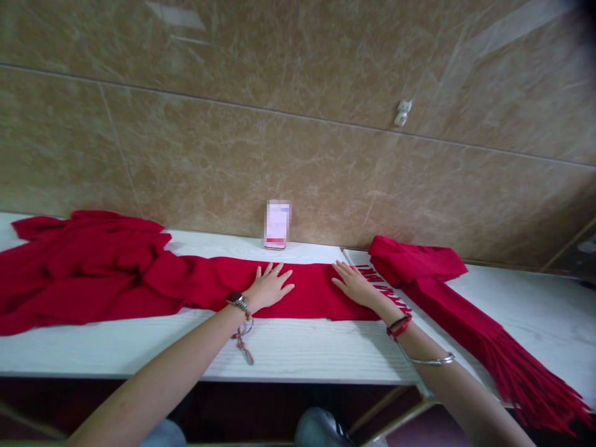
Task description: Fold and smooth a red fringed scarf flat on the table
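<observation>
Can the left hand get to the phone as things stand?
Probably yes: the left hand lies flat on the red scarf just in front of the phone, with nothing visible standing between them.

No readable text, phone screen [277, 221] blurred, no legible brand or number

Left hand [269, 288] and right hand [356, 287] flat on red scarf [311, 290], second red scarf [451, 307] at right, phone [277, 225] upright against tiled wall [223, 155], white tabletop [302, 354] beneath.
</observation>
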The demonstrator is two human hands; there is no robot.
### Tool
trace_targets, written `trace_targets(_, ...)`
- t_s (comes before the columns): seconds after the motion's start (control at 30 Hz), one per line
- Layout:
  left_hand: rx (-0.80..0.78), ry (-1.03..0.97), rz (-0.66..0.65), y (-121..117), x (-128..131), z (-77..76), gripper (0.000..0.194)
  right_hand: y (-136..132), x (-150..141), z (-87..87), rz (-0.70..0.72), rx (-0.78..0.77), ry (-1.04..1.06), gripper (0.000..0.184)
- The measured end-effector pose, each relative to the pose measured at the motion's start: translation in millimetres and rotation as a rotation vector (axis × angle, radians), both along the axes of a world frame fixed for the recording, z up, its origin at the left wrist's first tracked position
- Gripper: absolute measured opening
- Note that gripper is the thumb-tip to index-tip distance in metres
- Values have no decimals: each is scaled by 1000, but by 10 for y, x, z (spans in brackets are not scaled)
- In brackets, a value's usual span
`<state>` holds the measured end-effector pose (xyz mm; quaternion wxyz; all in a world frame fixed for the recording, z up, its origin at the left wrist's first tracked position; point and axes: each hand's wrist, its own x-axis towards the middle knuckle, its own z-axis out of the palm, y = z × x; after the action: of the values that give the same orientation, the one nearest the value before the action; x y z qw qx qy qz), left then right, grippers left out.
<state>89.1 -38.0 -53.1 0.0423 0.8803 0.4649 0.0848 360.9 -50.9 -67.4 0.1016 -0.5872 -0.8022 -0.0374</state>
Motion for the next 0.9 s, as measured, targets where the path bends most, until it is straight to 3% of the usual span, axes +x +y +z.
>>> trace_targets(0.1,65,-23,-108,-5,-2,3,50,-108,-191,74,198,7,58,59)
trace_targets(0.2,-49,33,-112,-6,12,-24,56,-184,-346,88,342,-126,53,60)
trace_targets(0.3,-115,88,-102,-4,25,-58,57,-202,-385,86,344,-215,43,60)
trace_targets(0.43,-50,75,-130,-17,20,-12,53,-250,-382,168,345,-219,99,60)
trace_targets(0.6,64,47,-412,-96,-17,197,35,-389,-408,320,511,-263,152,69)
trace_targets(0.7,72,76,-543,-149,-39,292,32,-439,-399,376,576,-229,141,62)
trace_targets(0.9,56,86,-591,-208,-47,349,28,-483,-429,392,556,-24,60,41)
